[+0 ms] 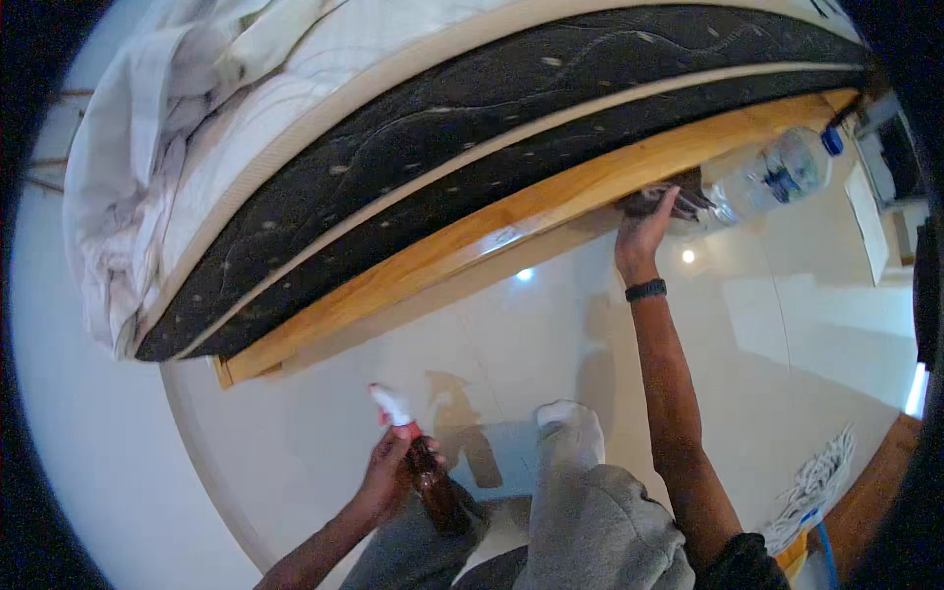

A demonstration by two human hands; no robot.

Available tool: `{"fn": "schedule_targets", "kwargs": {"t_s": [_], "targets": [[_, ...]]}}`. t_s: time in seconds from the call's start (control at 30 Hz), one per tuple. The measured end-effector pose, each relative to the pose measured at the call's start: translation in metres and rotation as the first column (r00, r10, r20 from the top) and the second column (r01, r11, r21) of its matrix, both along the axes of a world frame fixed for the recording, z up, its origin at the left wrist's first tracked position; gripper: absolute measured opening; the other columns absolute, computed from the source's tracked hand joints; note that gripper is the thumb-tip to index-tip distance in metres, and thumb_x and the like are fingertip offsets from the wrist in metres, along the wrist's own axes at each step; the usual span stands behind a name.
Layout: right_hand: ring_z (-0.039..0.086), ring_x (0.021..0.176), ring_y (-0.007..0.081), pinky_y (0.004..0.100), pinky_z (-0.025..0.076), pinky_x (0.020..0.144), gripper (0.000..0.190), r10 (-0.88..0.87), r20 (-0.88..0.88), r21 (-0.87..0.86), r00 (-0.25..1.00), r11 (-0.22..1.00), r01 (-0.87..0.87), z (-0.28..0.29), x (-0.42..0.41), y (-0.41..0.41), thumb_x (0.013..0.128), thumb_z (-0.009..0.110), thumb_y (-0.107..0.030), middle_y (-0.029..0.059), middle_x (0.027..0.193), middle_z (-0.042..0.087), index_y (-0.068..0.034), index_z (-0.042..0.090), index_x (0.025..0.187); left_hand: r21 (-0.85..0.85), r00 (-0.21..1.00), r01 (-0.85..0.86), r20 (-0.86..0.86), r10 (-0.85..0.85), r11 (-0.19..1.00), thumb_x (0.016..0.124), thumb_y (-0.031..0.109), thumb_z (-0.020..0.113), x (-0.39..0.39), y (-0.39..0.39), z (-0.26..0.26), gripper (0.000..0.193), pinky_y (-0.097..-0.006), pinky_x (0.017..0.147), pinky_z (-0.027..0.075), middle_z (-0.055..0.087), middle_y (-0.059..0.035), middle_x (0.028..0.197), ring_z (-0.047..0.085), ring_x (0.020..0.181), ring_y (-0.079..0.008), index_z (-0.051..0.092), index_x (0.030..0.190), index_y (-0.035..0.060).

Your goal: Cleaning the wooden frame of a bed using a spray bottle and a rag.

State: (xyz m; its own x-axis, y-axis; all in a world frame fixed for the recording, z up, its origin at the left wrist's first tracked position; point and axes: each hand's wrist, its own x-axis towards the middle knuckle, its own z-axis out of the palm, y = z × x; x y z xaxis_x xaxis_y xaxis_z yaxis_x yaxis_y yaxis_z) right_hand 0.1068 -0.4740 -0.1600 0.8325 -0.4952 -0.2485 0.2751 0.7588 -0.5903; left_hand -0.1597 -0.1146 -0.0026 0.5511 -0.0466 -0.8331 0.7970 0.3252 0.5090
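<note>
My left hand (391, 468) is wrapped around the neck of a dark brown spray bottle (435, 487) with a white and red trigger head, held upright over my lap. Out ahead, my right hand (645, 232), with a black wristband, grips a dark, crumpled item that looks like a cloth (682, 203). It is against the lower side of a wooden bed frame (560, 195); shade hides part of my fingers. Just right of this hand is a large clear plastic bottle (789, 173) with a blue cap.
Above the frame lies a thick black-sided mattress (413, 155) with rumpled white bedding (140, 192). Shiny pale floor tiles (501, 324) spread below. At lower right are a string mop head (815, 487) and a brown wooden surface (877, 487).
</note>
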Motion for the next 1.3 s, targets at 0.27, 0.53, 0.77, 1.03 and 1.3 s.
{"fn": "schedule_targets", "kwargs": {"t_s": [0.27,0.53,0.77,1.03,1.3], "targets": [[0.044,0.132,0.0191,0.0388,0.031,0.116,0.054,0.459,-0.116,0.165,0.881,0.883,-0.438,-0.026,-0.086,0.17,0.102,0.053,-0.042,0.0023,0.145,0.048,-0.011,0.042,0.145,0.08,0.985,-0.138,0.119,0.128,0.987,0.102,0.034,0.055,0.023,-0.004,0.053,0.026,-0.0381,0.073,0.058,0.063,-0.0079,0.091,0.068,0.08,-0.0231,0.048,0.114,0.0117],[0.056,0.114,0.0227,0.0409,0.045,0.103,0.047,0.14,-0.004,0.006,0.99,0.99,-0.14,0.008,-0.038,0.059,0.1,0.052,-0.047,0.0057,0.124,0.061,-0.01,0.053,0.13,0.07,0.968,-0.24,0.095,0.233,0.968,0.1,0.036,0.06,-0.001,-0.013,0.067,0.03,-0.0344,0.067,0.056,0.062,-0.0057,0.087,0.067,0.072,-0.0181,0.049,0.114,0.0117],[0.045,0.128,0.0239,0.0394,0.033,0.112,0.059,-0.086,-0.038,-0.457,0.996,0.887,0.059,0.03,-0.037,0.101,0.102,0.05,-0.046,0.0118,0.143,0.047,-0.004,0.042,0.142,0.033,0.968,-0.245,0.071,0.242,0.969,0.1,0.039,0.059,-0.004,-0.017,0.064,0.028,-0.033,0.064,0.053,0.062,-0.0037,0.086,0.064,0.071,-0.0155,0.048,0.106,0.0135],[0.024,0.148,0.032,0.0398,0.013,0.121,0.08,-0.07,-0.118,-0.987,0.991,0.116,-0.109,0.047,-0.081,0.175,0.093,0.057,-0.001,0.0212,0.161,0.022,0.0,0.009,0.158,-0.045,0.973,-0.206,-0.116,0.2,0.977,0.098,0.043,0.06,-0.016,-0.026,0.05,0.034,-0.0325,0.067,0.052,0.06,-0.0039,0.086,0.064,0.071,-0.016,0.047,0.109,0.0129],[0.035,0.139,0.0329,0.0411,0.024,0.118,0.078,-0.109,-0.018,-0.47,0.994,0.878,0.088,0.017,-0.036,0.107,0.092,0.052,0.002,0.018,0.159,0.025,-0.002,0.01,0.158,-0.059,0.942,-0.315,-0.136,0.305,0.947,0.097,0.04,0.063,-0.047,-0.017,0.044,0.033,-0.0338,0.067,0.053,0.06,-0.0055,0.087,0.064,0.071,-0.0179,0.051,0.108,0.0122]]}}
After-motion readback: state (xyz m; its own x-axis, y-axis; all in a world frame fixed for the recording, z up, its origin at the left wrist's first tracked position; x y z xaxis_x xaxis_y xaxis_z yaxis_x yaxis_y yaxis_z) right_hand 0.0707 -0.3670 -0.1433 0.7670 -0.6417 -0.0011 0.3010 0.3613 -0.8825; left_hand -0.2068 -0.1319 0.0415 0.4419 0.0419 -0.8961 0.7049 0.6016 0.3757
